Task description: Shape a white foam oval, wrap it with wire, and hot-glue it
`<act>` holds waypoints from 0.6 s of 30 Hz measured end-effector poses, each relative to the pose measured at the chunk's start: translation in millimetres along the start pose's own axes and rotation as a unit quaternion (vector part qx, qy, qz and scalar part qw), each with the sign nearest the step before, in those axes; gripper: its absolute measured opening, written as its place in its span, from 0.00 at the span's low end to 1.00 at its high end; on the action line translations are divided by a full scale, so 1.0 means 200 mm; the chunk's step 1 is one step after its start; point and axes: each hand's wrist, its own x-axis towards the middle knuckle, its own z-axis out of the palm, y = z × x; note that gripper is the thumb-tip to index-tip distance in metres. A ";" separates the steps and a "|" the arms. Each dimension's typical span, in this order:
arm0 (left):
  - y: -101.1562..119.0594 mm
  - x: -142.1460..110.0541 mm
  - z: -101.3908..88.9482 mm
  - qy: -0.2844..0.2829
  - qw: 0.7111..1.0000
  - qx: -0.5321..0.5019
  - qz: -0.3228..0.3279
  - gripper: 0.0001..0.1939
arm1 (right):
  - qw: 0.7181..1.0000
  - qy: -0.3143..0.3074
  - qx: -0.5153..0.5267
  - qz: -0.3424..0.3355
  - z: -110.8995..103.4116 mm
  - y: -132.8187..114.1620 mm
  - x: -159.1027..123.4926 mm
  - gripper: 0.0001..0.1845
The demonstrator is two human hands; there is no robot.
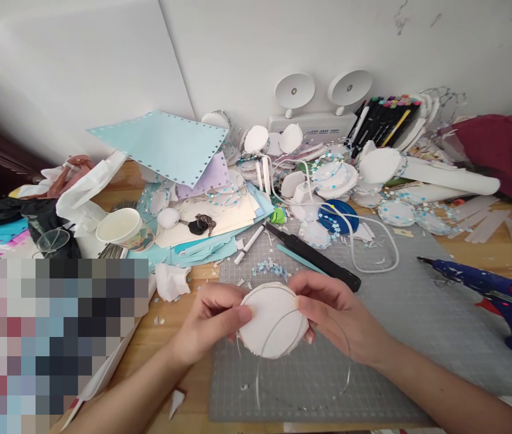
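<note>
Fingers (pixel 238 313) of left hand (pixel 213 322) and right hand (pixel 332 313) pinch opposite edges of the white foam disc (pixel 271 319), steadying it above the grey cutting mat (pixel 396 337) while thin wire (pixel 283 355) loops around it.

Low in the middle of the frame, the left hand (pixel 213 319) and right hand (pixel 335 313) grip opposite edges of a paper disc (pixel 271 322) over the cutting mat (pixel 396 337), a wire loop (pixel 303 355) hanging below it. Just above the hands lies a craft knife (pixel 312 256). A glue gun (pixel 495 292) lies at the right edge, a paper cup (pixel 120 228) at centre left, markers (pixel 385 120) at upper right against the wall.
</note>
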 end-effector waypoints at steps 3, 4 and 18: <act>-0.01 0.00 0.00 0.017 0.999 -0.041 -0.024 0.22 | 0.997 -0.027 0.049 0.043 0.00 0.00 0.00 0.09; -0.01 0.00 0.00 0.022 0.998 -0.050 -0.032 0.21 | 0.996 -0.029 0.063 0.054 0.00 0.01 0.00 0.09; 0.02 0.02 0.01 0.097 0.986 -0.125 -0.044 0.21 | 0.990 0.023 0.139 0.014 -0.03 -0.06 0.01 0.09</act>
